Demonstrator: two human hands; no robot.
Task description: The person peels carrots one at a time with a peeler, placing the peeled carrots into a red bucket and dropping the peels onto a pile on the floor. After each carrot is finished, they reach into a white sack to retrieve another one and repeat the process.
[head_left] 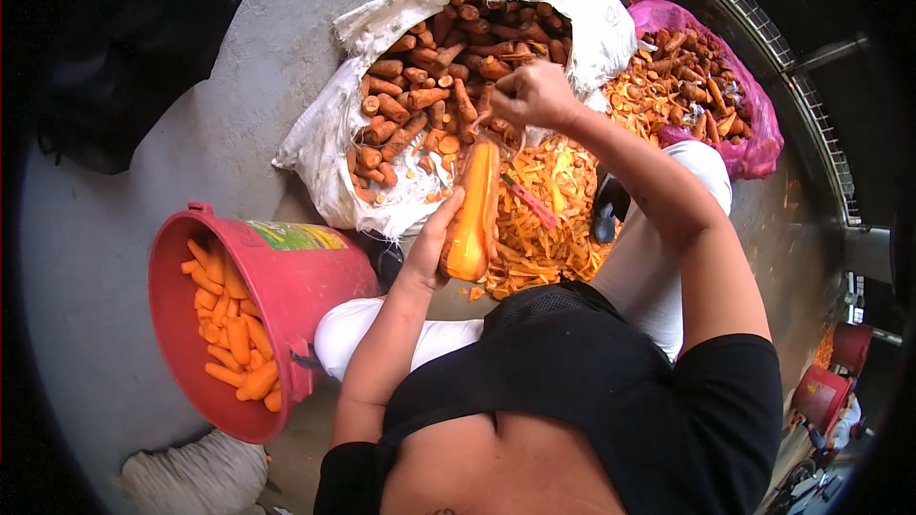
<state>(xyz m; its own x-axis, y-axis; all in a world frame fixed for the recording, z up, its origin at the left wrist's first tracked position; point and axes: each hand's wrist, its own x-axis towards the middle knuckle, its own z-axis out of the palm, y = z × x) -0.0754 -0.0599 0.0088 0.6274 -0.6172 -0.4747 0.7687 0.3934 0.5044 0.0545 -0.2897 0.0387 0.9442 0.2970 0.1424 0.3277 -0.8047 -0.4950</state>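
My left hand [438, 240] is wrapped round the lower part of a large carrot [470, 224], which points up and away from me, its bright orange flesh bare. Just past its far end, my right hand [536, 95] is closed, with a blurred thin shape at its fingers that I cannot make out. Beneath and beyond the carrot lies a heap of orange peelings [544, 257]. On that heap rests a red-handled tool [530, 202]. In front of me a white sack [582, 10] gapes, full of unpeeled carrots [410, 100].
To my left a red bucket [329, 277] tilts on its side, holding peeled carrots [234, 324]. A pink sack [759, 124] of carrot scraps stands at the far right. Black cloth or plastic [134, 48] lies at upper left, and a pale sack [196, 472] at lower left.
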